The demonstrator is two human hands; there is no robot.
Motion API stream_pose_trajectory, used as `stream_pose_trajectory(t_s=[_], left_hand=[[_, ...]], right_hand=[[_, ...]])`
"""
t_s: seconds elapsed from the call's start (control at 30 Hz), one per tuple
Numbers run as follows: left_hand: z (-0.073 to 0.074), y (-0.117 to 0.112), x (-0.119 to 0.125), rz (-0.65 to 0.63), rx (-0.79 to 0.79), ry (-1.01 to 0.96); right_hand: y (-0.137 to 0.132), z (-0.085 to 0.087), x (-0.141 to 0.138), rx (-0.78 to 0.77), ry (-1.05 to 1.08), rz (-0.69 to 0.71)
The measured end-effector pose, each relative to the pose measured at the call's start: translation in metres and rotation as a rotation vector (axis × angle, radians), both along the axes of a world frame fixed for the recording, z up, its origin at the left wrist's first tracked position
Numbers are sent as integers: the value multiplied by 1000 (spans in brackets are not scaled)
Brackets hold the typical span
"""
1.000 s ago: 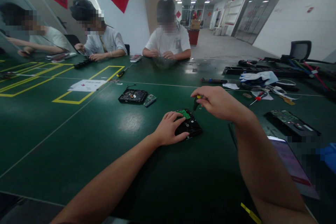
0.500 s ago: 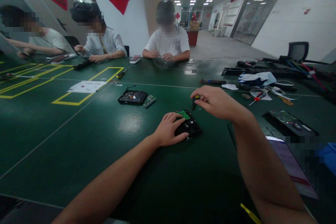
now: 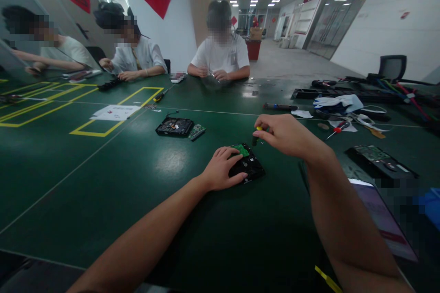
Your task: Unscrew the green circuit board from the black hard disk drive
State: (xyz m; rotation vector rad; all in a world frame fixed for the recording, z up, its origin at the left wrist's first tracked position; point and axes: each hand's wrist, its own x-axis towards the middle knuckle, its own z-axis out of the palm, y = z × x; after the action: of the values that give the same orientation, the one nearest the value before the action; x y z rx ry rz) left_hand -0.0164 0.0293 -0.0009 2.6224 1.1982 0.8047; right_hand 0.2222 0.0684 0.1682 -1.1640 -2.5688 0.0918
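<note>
A black hard drive (image 3: 250,166) with a green circuit board (image 3: 241,149) on top lies on the green table (image 3: 137,183) in front of me. My left hand (image 3: 222,168) rests on the drive's near left side, fingers curled over its edge, holding it down. My right hand (image 3: 287,135) hovers just behind the drive, fingers pinched round the handle of a small black and yellow screwdriver (image 3: 256,136). The screwdriver stands nearly upright with its tip at the far corner of the circuit board.
A second opened hard drive (image 3: 173,126) and a loose circuit board (image 3: 197,131) lie further back. Tools, gloves (image 3: 338,100) and cables clutter the right side, with another drive (image 3: 381,159) and a phone (image 3: 380,213) near my right arm. Three people sit across the table.
My right hand has shifted slightly right with small turns on the screwdriver's handle. My left hand and the drive have stayed in place.
</note>
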Motion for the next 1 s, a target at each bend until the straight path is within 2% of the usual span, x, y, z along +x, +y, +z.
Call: stream_pose_trajectory(t_s=[0.27, 0.6, 0.8, 1.0], left_hand=[[-1, -1, -1, -1, -3, 2], [2, -1, 8, 57, 12, -4], [3, -4, 20, 114, 0, -23], [-1, -2, 22, 99, 7, -3]], right_hand=[[-1, -2, -2, -7, 29, 91], [6, -7, -3, 20, 33, 34], [5, -10, -2, 64, 55, 69], [3, -7, -1, 16, 29, 56]])
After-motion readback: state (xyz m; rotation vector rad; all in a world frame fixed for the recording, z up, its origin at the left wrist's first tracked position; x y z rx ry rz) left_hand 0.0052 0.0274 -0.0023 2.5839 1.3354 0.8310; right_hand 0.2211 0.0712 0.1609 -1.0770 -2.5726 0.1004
